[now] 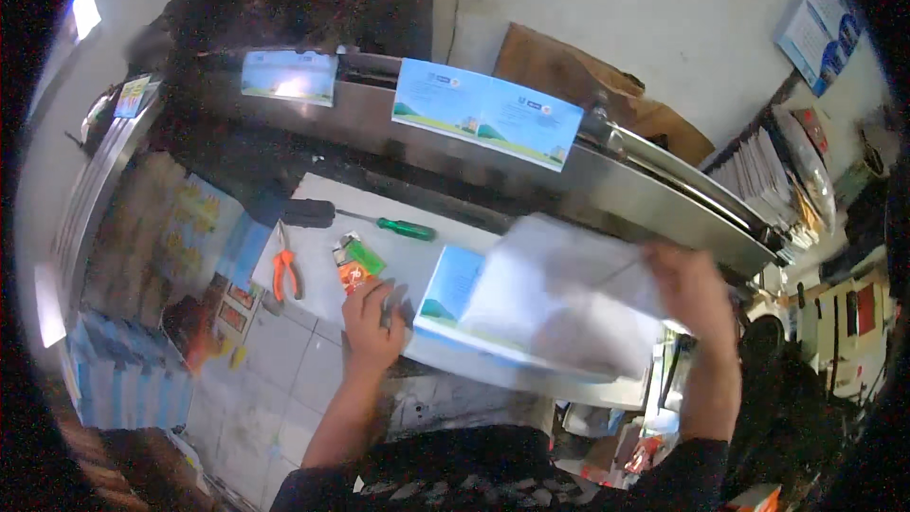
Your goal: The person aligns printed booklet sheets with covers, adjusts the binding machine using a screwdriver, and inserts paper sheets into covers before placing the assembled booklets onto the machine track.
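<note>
My right hand (690, 294), blurred by motion, grips the edge of a white paper sheet (578, 256). The smeared sheet is lifted over a stack of blue-and-white printed sheets (453, 284) on a white board. To the left of that stack, my left hand (373, 330) rests on the board with its fingers bent and apart. Just beyond its fingertips lies a small red-and-green packet (357, 262). Orange-handled pliers (285, 270) lie farther left. Behind the packet are a green-handled screwdriver (406, 228) and a black object (309, 213).
Blue printed sheets (488, 116) hang over a long metal bar (654, 180) beyond the board. Bundled blue-and-white stacks (128, 374) stand at the left beside the tiled floor (299, 384). Upright papers (754, 175) and brown cardboard (569, 71) are at the back right.
</note>
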`<control>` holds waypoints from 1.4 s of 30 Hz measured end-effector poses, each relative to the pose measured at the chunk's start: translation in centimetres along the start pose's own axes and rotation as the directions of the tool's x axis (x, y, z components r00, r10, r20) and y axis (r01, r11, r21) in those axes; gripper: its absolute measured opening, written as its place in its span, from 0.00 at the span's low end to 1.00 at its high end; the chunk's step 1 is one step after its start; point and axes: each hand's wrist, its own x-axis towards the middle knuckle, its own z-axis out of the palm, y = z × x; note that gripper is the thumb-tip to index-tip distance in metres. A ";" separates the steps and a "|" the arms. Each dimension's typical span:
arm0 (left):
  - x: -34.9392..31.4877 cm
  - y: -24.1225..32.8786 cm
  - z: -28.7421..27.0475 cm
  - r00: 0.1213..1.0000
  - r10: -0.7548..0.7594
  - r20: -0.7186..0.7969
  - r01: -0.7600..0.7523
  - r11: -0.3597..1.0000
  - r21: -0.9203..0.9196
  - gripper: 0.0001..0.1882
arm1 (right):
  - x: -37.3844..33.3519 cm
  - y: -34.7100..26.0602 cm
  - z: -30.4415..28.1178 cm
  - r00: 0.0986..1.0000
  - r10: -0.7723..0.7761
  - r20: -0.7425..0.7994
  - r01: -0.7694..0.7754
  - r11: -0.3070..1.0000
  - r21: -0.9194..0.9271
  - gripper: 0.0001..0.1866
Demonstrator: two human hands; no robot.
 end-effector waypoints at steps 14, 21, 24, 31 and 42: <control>0.3 0.3 0.4 0.991 0.061 -0.122 -0.061 0.998 -0.001 0.21 | 0.9 23.0 5.9 0.964 -0.092 -0.248 0.042 0.979 -0.199 0.23; 0.2 0.3 0.2 0.998 0.047 -0.033 -0.047 0.999 0.010 0.22 | -3.6 4.7 8.1 0.998 -0.010 -0.065 0.006 0.998 -0.063 0.24; 0.1 0.0 0.2 0.997 0.051 -0.054 -0.053 0.998 -0.028 0.21 | -4.8 -4.1 8.9 0.962 -0.201 0.183 0.214 0.975 -0.053 0.38; 0.7 0.1 0.4 0.994 0.061 -0.096 -0.065 0.997 -0.043 0.19 | -5.7 -6.7 9.3 0.903 -0.212 0.373 0.261 0.962 -0.086 0.39; 1.0 0.7 -0.4 0.991 0.067 -0.115 -0.073 0.996 -0.054 0.16 | 0.5 11.5 -2.0 0.905 0.081 -0.418 -0.158 0.976 -0.152 0.18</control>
